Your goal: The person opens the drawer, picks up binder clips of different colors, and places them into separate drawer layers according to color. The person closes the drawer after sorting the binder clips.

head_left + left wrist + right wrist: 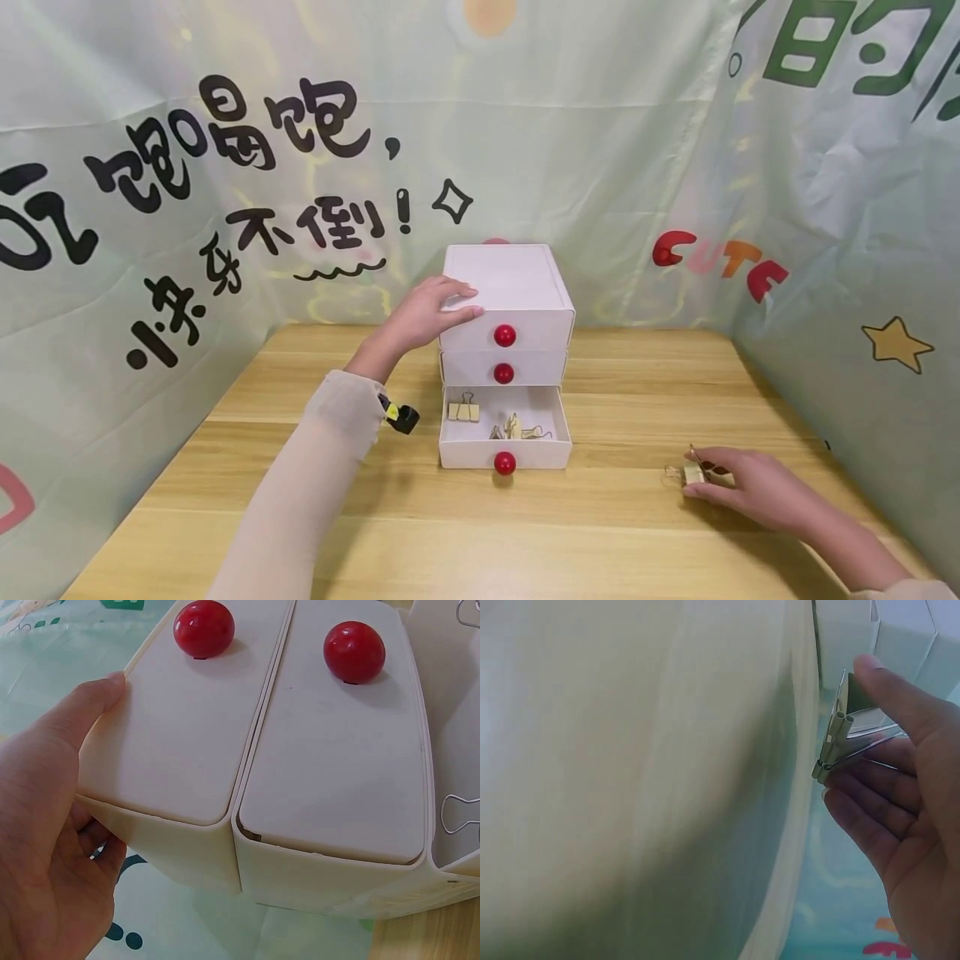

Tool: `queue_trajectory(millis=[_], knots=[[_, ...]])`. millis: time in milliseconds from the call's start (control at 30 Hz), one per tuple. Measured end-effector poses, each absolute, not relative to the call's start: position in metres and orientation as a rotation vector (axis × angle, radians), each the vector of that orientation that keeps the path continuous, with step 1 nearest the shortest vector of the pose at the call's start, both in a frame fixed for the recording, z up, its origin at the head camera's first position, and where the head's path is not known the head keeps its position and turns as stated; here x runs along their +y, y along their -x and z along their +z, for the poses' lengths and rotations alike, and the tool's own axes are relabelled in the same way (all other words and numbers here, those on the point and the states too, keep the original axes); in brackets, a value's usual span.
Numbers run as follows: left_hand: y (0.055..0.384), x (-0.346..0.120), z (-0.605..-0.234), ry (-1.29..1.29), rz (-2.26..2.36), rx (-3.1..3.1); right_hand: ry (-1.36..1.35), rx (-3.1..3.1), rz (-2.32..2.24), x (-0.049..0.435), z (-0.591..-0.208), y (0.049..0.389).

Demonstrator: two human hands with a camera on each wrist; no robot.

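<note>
A white drawer unit with red ball knobs stands on the table. Its bottom drawer is pulled out, and its two upper drawers are closed. Inside the open drawer, a cream binder clip sits at the left and several more clips lie near the front. My left hand rests on the unit's upper left edge, with the thumb along the front edge in the left wrist view. To the right, my right hand pinches binder clips just over the table; their exact number is partly hidden by the fingers.
The wooden table runs up to printed cloth at the back and both sides. A black strap device is worn on the left wrist. Red knobs stick out from the drawer fronts.
</note>
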State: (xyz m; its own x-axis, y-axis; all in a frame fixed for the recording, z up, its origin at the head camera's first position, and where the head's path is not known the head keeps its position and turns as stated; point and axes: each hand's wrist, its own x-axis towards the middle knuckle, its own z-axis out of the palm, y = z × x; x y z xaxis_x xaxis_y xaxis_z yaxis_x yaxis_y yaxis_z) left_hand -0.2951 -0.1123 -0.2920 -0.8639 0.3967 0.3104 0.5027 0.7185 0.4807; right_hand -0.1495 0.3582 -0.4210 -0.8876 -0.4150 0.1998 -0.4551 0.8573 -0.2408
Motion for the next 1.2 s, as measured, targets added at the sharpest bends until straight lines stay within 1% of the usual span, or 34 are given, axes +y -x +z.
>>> queue_trajectory(millis=[533,1200], knots=[[0.296,-0.112,-0.295,0.736,-0.848,-2.733,-0.798,-2.798,0.513,0.312,-0.429,0.168],[0.295,-0.112,-0.293,0.736,-0.867,-2.718,-0.896,-2.67,0.57,0.274,-0.412,0.191]])
